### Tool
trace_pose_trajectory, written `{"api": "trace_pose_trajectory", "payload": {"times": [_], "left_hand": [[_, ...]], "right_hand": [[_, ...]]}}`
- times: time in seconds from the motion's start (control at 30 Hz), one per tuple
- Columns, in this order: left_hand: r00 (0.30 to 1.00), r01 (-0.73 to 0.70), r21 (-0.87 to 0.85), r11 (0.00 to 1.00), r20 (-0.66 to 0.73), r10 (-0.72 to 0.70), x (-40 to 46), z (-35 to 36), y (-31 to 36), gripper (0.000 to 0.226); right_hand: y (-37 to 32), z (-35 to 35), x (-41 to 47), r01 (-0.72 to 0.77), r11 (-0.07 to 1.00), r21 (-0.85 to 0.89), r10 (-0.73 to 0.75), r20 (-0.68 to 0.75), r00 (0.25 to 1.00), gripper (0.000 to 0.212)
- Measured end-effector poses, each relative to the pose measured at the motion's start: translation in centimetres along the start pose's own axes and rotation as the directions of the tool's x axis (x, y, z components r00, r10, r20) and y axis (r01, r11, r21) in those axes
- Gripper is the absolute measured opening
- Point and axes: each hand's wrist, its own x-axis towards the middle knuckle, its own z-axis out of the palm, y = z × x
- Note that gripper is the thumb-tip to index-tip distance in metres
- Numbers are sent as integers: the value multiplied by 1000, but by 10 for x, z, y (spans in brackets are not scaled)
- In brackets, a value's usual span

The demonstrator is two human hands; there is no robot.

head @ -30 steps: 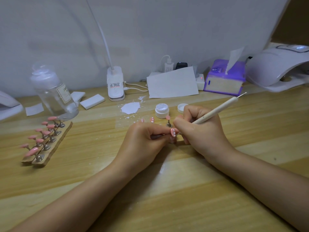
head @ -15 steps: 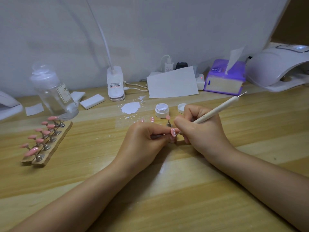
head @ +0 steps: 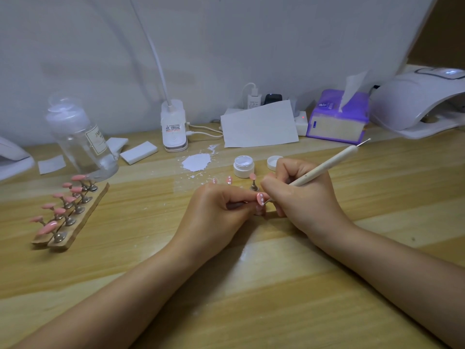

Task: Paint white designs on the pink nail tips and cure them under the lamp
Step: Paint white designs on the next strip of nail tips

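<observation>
A: Right, centre frame, the left hand [head: 221,210] pinched the nail tip [head: 260,199] by its stand, tilted toward the tool.

B: And the right hand [head: 299,195] gripped the dotting pen [head: 324,167] low, both hands braced on the counter [head: 251,298], probably for steadiness.

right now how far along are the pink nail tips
Done: two dotted tips stand on the table. In hand: the left hand holds a pink tip with white dots while the right hand works the white dotting pen. Left: plain tips on the wooden rack, then curing.
</observation>
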Motion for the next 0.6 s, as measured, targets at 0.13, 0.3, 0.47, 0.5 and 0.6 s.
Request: {"api": "trace_pose_trajectory", "payload": {"times": [0.13,0.3,0.47,0.5,0.6], "left_hand": [[1000,-9,-4,1000,3,9,0,0,-1,17],[1000,-19,-2,1000,5,19,0,0,-3,17],[1000,-12,12,1000,-3,12,1,0,-2,17],[1000,-19,12,1000,-2,19,1,0,-2,17],[1000,-25,9,1000,8,25,1,0,-4,17]], "right_hand": [[1,0,0,3,1000,1,-3,-9,1000,47],[1,0,0,11,1000,-15,-11,-3,1000,48],[1,0,1,5,1000,-1,-5,-12,1000,47],[1,0,1,5,1000,-8,-5,-10,1000,48],[1,1,1,2,1000,-8,-2,-7,1000,48]]}}
